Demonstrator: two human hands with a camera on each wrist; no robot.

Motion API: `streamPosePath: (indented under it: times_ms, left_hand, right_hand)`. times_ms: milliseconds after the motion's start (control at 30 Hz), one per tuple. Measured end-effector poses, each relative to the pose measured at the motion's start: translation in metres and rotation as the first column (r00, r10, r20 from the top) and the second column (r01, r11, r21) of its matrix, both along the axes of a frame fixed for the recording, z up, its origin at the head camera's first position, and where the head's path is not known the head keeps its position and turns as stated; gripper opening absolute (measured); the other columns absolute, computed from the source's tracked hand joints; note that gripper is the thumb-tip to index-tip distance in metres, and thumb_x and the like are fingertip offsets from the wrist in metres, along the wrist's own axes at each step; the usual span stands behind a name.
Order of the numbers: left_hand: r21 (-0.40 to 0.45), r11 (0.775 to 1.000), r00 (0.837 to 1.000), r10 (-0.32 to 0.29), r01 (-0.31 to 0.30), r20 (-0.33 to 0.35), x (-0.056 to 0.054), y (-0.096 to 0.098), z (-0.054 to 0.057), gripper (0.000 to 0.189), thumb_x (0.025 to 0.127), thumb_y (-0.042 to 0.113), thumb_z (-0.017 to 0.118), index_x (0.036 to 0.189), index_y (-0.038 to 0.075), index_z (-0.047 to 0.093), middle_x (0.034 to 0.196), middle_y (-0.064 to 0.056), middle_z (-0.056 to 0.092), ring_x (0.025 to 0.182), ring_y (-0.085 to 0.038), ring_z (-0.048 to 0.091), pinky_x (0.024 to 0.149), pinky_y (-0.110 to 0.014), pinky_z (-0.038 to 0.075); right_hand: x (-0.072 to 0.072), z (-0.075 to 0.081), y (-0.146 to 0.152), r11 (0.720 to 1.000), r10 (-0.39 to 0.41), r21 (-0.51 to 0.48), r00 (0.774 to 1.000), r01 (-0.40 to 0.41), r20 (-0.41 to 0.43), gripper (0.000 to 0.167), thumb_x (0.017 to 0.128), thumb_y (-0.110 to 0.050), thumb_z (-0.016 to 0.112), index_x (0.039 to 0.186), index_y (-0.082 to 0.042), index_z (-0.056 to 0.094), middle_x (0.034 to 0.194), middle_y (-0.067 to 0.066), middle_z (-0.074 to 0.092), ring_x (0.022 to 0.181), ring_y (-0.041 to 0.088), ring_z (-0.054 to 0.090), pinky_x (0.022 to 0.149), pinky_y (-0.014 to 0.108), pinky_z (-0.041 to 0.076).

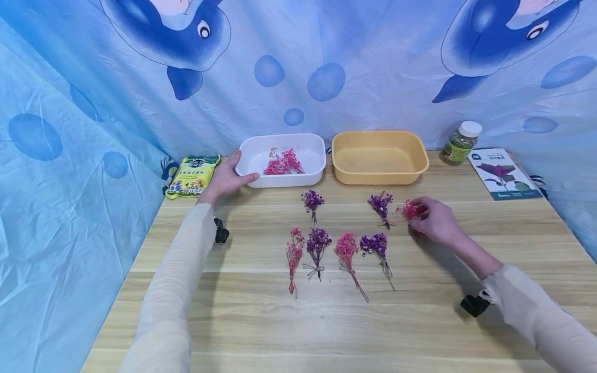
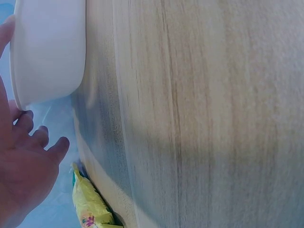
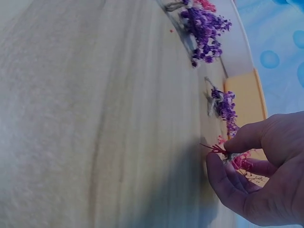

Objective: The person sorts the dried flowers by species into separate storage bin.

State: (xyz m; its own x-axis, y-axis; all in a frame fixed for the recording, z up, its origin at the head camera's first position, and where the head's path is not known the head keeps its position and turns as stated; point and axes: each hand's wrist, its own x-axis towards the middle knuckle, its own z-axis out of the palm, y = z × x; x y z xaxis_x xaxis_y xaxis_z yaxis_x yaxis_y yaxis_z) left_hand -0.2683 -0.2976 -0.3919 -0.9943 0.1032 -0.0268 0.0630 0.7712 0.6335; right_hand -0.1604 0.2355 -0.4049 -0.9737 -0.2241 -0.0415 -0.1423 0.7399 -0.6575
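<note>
My left hand [image 1: 228, 178] grips the left end of a white plastic tub [image 1: 290, 180], thumb at its front and fingertips by the rim corner. Pink dried flowers [image 1: 283, 162] lie inside that tub. At the right, my right hand [image 1: 437, 220] pinches a small bunch of pink dried flowers [image 3: 241, 160] by its short stems between thumb and fingertips, close over the table. Nearest to it lies a purple bunch [image 1: 381, 206]. More purple bunches [image 1: 318, 244] and pink bunches [image 1: 346, 247] are spread on the table between the hands, some tied with twine.
A yellow tub [image 1: 380, 178] stands beside the white one. A yellow packet [image 1: 193, 176] lies left of my left hand. At the back right are a white-capped jar [image 1: 459, 145] and a flower-printed card [image 1: 505, 174]. A blue whale-print curtain [image 1: 298, 67] hangs behind.
</note>
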Motion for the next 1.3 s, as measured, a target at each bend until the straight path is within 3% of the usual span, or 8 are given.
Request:
streamPosePath:
  times_ms: [200,467,633,1033,1300]
  left_hand:
    - [-0.005,1.0,1.0,-0.003,0.003,0.008,0.0,-0.001,0.0,0.11,0.087,0.052,0.074,0.16,0.006,0.007,0.166,-0.013,0.006,0.151,-0.029,0.006,0.122,-0.045,0.01]
    - [0.006,1.0,1.0,0.001,-0.001,0.004,0.002,0.0,0.0,0.109,0.086,0.054,0.074,0.16,0.007,0.008,0.166,-0.013,0.007,0.151,-0.028,0.006,0.122,-0.044,0.011]
    - [0.014,1.0,1.0,-0.001,0.001,0.002,0.002,0.001,0.0,0.11,0.086,0.052,0.075,0.16,0.006,0.008,0.166,-0.014,0.007,0.151,-0.028,0.006,0.122,-0.044,0.011]
    - [0.017,1.0,1.0,-0.002,0.002,-0.006,0.0,-0.001,-0.003,0.11,0.086,0.053,0.075,0.16,0.007,0.009,0.166,-0.013,0.007,0.151,-0.028,0.007,0.122,-0.045,0.011]
    - [0.016,1.0,1.0,-0.005,0.005,-0.019,0.001,-0.001,-0.001,0.108,0.086,0.051,0.075,0.16,0.005,0.01,0.166,-0.014,0.009,0.151,-0.029,0.008,0.122,-0.043,0.012]
  right_hand:
    - [-0.003,0.009,0.001,0.999,0.015,-0.044,0.999,-0.016,-0.038,0.05,0.086,0.001,0.072,0.13,0.013,0.052,0.114,0.033,0.061,0.097,0.045,0.064,0.077,0.047,0.06]
    - [-0.009,0.024,0.0,0.996,0.027,-0.079,0.998,-0.032,-0.064,0.05,0.086,0.002,0.072,0.131,0.01,0.053,0.112,0.031,0.062,0.094,0.042,0.065,0.069,0.026,0.059]
    - [-0.014,0.034,-0.006,0.995,0.039,-0.088,0.996,-0.046,-0.08,0.046,0.086,0.004,0.071,0.129,0.008,0.056,0.111,0.029,0.064,0.093,0.04,0.065,0.066,0.02,0.056]
    - [-0.032,0.062,-0.041,0.986,0.125,-0.096,0.988,-0.133,-0.086,0.048,0.087,0.002,0.071,0.132,0.008,0.054,0.112,0.026,0.063,0.096,0.039,0.064,0.065,0.029,0.059]
    - [-0.051,0.076,-0.072,0.972,0.214,-0.065,0.966,-0.226,-0.146,0.046,0.088,0.001,0.07,0.131,0.007,0.056,0.112,0.024,0.063,0.096,0.038,0.065,0.073,0.04,0.06]
